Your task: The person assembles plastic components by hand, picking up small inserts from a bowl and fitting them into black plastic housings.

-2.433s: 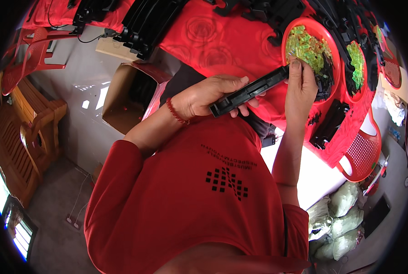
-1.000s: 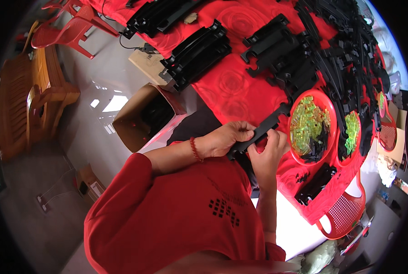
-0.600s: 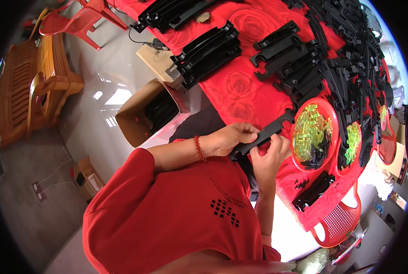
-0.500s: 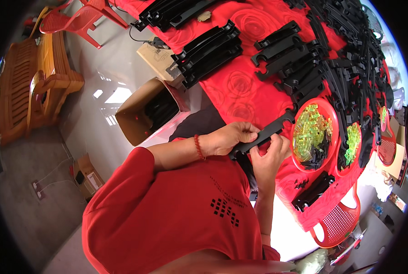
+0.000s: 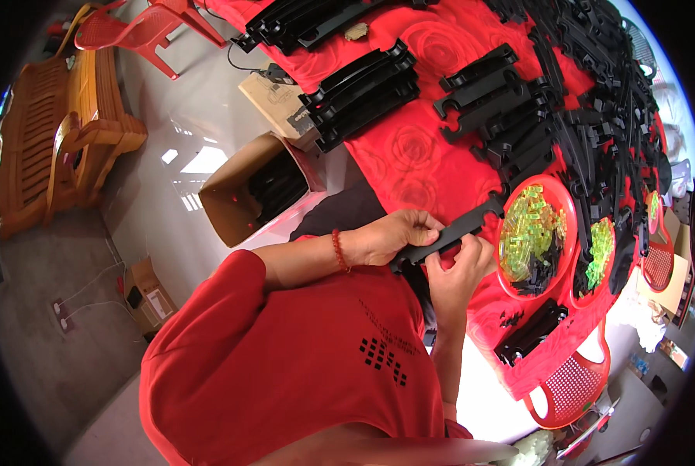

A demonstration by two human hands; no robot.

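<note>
A long black plastic strip with a notched end [image 5: 458,231] slants between my hands at the near edge of the red-covered table. My left hand [image 5: 398,235], below a red bead bracelet, pinches its near part, thumb on top. The bent fingers of my right hand [image 5: 464,270] close on its right-hand side. What the fingertips press there is too small to make out. Just right of my right hand stands a red basin [image 5: 505,272], holding clear yellow-green pieces [image 5: 527,233] and small black pieces [image 5: 548,268].
Stacks of similar black strips [image 5: 367,93] lie on the red cloth [image 5: 409,155], with a large pile [image 5: 596,70] at far right. A second basin [image 5: 588,293] adjoins the first. An open carton [image 5: 223,203] holds black parts. A red chair [image 5: 573,384] stands at lower right.
The view has shifted slightly. Both hands keep their hold on the black strip, with only a small movement of the right fingers.
</note>
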